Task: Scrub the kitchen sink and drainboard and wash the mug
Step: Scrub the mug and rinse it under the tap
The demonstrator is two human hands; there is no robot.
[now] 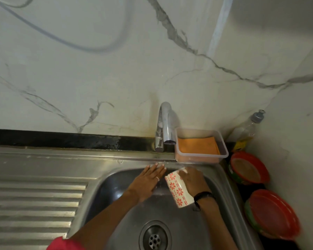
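Right hand (192, 179): you gripped the mug (179, 190), tilted under the tap (165, 123).
Left hand (148, 179): flat, holding nothing.
Advice: rinsing inside needed a turned rim.

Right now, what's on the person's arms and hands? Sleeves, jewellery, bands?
Both forearms are bare. The left hand wears a thin ring on one finger. The right hand has a black band at the wrist, like a watch or fitness strap. A red sleeve shows at the left upper arm, at the bottom edge. No gloves.
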